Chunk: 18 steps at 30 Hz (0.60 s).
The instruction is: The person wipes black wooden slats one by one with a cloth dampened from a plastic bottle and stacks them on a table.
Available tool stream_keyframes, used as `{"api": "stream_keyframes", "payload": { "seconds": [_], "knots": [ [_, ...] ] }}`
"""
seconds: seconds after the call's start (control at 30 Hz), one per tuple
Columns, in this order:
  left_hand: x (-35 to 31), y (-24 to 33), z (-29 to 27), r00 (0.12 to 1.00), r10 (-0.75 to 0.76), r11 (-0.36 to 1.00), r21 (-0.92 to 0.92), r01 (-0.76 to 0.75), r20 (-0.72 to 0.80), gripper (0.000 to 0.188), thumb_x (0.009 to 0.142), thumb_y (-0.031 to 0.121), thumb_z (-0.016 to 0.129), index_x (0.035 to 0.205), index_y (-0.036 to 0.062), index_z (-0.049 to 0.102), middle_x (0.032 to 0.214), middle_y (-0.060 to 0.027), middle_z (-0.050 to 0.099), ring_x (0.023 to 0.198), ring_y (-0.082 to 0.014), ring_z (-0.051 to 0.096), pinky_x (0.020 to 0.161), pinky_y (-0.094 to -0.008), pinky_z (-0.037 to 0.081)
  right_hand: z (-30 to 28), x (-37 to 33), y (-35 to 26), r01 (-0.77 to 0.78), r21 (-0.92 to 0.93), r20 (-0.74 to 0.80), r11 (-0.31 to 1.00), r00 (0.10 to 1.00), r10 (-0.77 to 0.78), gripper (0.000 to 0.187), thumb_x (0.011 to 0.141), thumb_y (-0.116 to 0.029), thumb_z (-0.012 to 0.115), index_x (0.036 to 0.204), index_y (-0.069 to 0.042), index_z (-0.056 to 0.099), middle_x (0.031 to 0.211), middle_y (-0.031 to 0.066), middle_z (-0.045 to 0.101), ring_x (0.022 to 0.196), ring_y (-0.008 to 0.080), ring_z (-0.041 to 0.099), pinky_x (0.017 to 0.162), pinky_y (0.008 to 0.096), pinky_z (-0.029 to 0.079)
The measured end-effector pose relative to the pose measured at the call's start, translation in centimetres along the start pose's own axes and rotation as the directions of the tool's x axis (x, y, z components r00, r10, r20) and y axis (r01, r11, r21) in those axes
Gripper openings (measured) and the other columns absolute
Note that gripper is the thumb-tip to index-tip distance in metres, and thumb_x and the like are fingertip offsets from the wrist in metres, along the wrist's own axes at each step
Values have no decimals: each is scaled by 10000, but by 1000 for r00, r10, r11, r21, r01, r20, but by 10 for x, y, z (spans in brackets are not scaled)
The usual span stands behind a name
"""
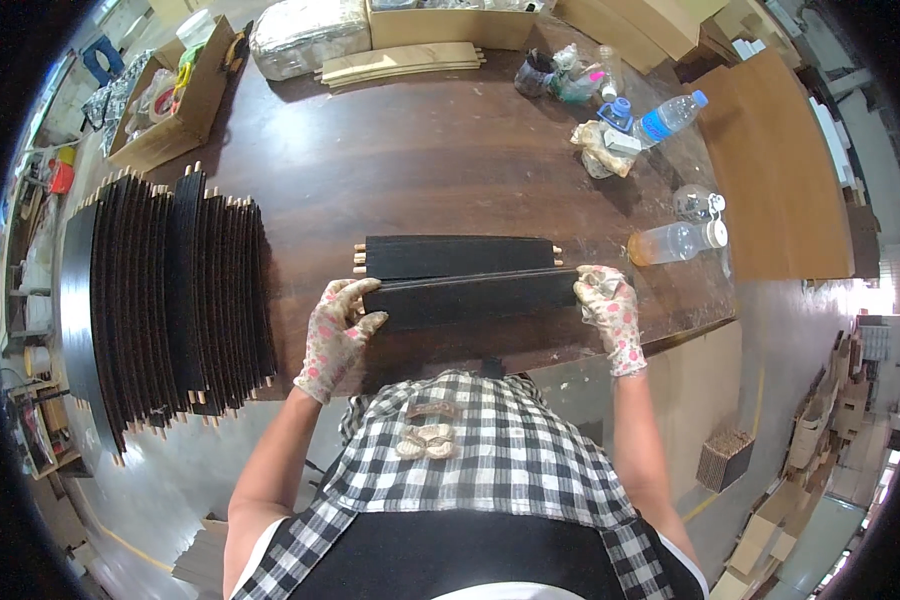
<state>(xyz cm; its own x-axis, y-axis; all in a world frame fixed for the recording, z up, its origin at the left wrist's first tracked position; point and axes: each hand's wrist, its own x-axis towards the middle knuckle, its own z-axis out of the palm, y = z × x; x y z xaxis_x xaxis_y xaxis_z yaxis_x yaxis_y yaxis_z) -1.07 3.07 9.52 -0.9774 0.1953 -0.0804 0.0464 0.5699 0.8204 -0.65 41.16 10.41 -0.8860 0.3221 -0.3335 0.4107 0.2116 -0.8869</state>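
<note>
Between my two gloved hands a black board (475,299) is held level by its short ends, near the table's front edge. My left hand (342,325), in a white glove with pink spots, pinches the board's left end between thumb and fingers. At the other end my right hand (610,305), gloved alike, has its fingers closed on the corner. Just behind lies a small stack of black boards (460,256), with light wooden dowels sticking out of both ends. The held board partly hides that stack.
To the left stands a long row of black boards (170,300) with dowel ends. Bottles (680,243) lie at the right, near a crumpled cloth (602,150). A cardboard box (175,100) sits far left; wooden strips (400,64) lie at the back of the brown table (420,170).
</note>
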Motion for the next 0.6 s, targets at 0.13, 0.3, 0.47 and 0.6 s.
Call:
{"api": "stream_keyframes", "payload": {
  "seconds": [0.13,0.3,0.47,0.6],
  "knots": [
    [-3,3,9,977,89,985,-126,-115,-196,612,731,180,803,1275,37,562,1102,-95,579,923,-203,579,827,-324,492,-5,2,15,139,50,38,989,989,-141,242,838,-28,704,1066,-83,649,908,-37,637,747,33,592,572,181,480],
    [5,2,-1,1000,-15,1000,-3,15,-8,654,691,167,833,1269,28,562,1055,-96,552,905,-210,565,818,-327,487,-6,2,27,158,65,70,985,984,-163,226,843,-32,696,1061,-73,654,972,-42,613,755,36,592,571,185,486],
    [-4,-5,-2,995,-4,990,139,-9,99,623,626,161,869,1173,25,605,991,-111,532,884,-248,560,800,-354,490,-8,-4,30,122,54,112,991,986,-128,190,844,-17,678,1033,-31,671,1010,-36,565,758,52,567,619,202,477],
    [-4,28,-16,997,-1,990,142,-10,76,512,647,66,840,1103,32,609,993,-108,536,918,-273,591,832,-375,507,-10,-3,30,383,30,38,923,922,-384,156,842,-11,677,994,-34,652,990,-16,582,744,55,575,599,197,471]
  ]
}}
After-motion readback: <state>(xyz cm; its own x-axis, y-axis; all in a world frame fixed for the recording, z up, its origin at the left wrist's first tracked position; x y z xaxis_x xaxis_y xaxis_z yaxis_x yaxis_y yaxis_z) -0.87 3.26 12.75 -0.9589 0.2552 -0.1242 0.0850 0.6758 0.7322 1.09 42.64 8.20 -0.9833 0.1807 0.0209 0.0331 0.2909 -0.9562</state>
